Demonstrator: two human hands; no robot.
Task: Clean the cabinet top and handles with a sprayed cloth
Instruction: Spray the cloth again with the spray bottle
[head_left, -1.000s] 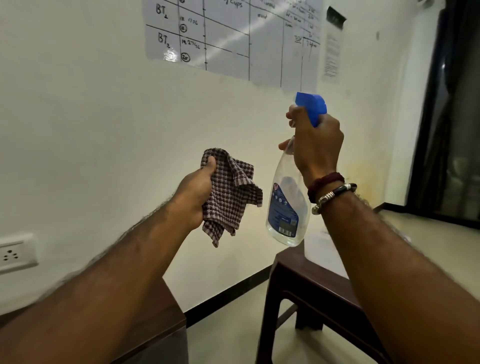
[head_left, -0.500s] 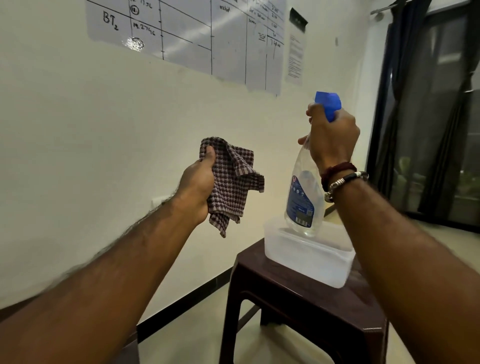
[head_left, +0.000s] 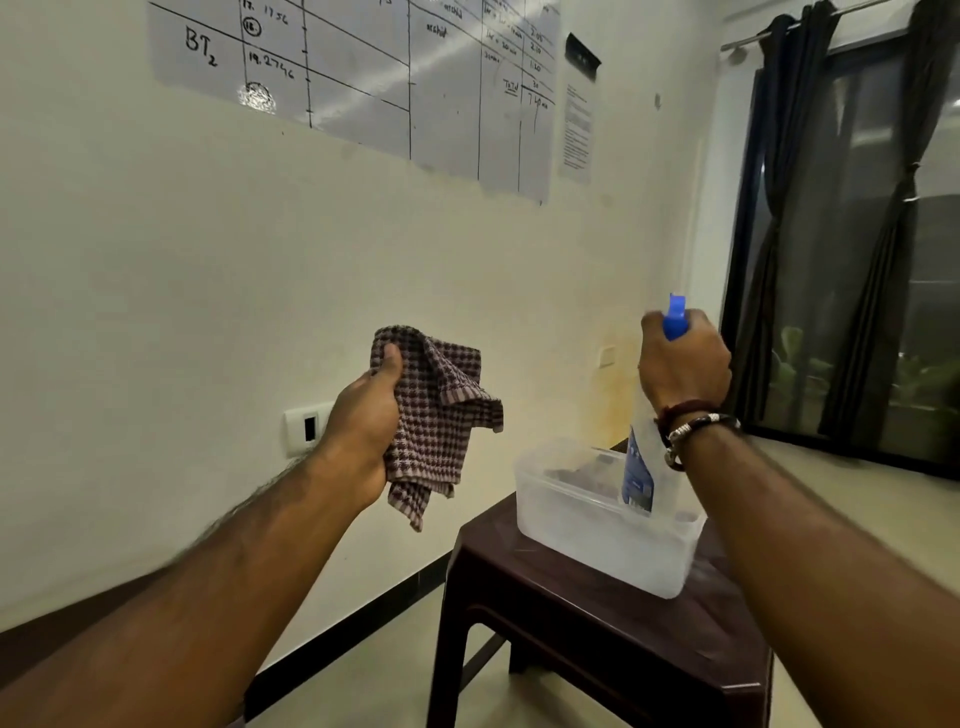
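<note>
1. The cloth (head_left: 434, 415) is bunched in my left hand (head_left: 363, 421), fingers curled round it, held up before the wall. It looks soft, light and floppy, so a fistful grip suits it.
2. My right hand (head_left: 683, 364) is clamped on the spray bottle (head_left: 644, 467) neck. It looks smooth and maybe slippery, so the neck is the place to hold.
3. The bottle has dropped from chest height into the tub (head_left: 597, 540) on the stool (head_left: 597, 639).
</note>
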